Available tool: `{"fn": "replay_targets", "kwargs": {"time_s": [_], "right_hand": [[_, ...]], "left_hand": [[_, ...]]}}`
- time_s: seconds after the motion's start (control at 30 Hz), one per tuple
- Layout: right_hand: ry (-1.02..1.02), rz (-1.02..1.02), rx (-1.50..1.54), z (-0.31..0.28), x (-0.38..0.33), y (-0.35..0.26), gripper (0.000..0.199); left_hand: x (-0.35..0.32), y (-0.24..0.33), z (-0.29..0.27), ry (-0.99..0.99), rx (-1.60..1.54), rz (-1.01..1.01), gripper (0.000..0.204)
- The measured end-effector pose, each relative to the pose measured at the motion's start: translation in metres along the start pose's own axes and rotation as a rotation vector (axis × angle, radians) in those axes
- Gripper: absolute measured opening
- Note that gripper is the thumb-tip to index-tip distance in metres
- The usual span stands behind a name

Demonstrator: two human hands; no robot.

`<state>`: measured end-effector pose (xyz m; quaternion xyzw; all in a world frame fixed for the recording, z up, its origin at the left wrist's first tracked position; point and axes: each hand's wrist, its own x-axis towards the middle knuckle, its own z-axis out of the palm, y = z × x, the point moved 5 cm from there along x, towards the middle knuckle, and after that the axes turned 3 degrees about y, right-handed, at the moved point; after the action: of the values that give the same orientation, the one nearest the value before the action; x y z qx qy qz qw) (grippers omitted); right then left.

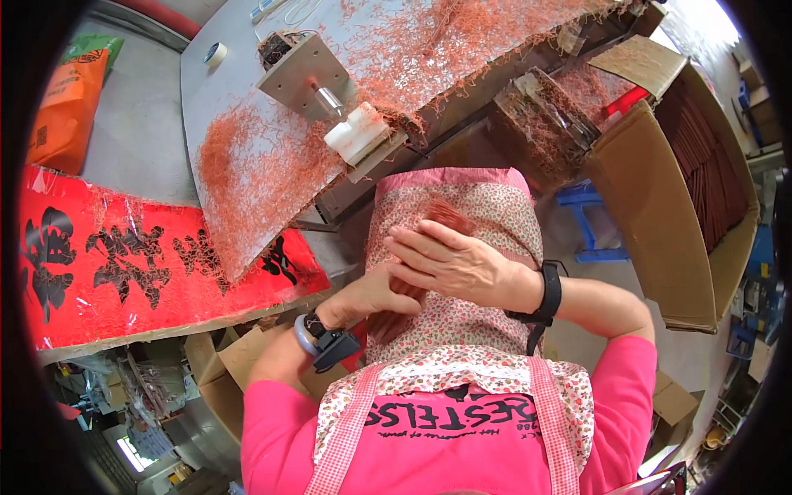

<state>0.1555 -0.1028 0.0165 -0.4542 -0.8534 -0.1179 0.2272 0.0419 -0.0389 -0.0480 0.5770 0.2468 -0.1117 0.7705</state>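
Both your hands sandwich a bundle of thin red sticks (pixel 429 247) over your apron lap: right hand (pixel 454 264) flat on top with fingers spread, left hand (pixel 375 297) cupped beneath, keeping them aligned.

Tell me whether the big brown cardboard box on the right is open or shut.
Open: the big brown cardboard box has its flaps folded out, and rows of dark red sticks show inside.

1. Apron (pixel 462 223): pink floral print with pink gingham straps.
2. Shirt (pixel 450 458): bright pink.
3. Sticks (pixel 445 216): dark red.
4. Left banner (pixel 124 256): red with black characters.
5. Shreds (pixel 256 177): orange-red on grey table (pixel 214 99).
6. Right box (pixel 660 206): brown.
7. Far-left bag (pixel 70 107): orange.
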Motion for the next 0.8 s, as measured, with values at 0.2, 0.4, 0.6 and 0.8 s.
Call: {"fn": "replay_targets", "kwargs": {"time_s": [0.2,0.4,0.6,0.8], "right_hand": [[-0.362,0.06,0.088,0.011,-0.003,0.015,0.035],[-0.333,0.849,0.934,0.021,-0.018,0.043,0.03],[-0.094,0.897,1.86,0.066,0.02,-0.03,0.051],[-0.356,0.698,0.941,0.039,-0.011,0.026,0.059]], "left_hand": [[-0.013,0.021,0.007,-0.218,-0.169,-0.301,0.054],[-0.042,0.054,-0.064,0.103,-0.579,-0.083,0.074],[-0.03,0.081,-0.01,0.35,-0.112,0.256,0.042],[-0.035,0.03,-0.022,0.478,-0.146,0.245,0.026]]}}
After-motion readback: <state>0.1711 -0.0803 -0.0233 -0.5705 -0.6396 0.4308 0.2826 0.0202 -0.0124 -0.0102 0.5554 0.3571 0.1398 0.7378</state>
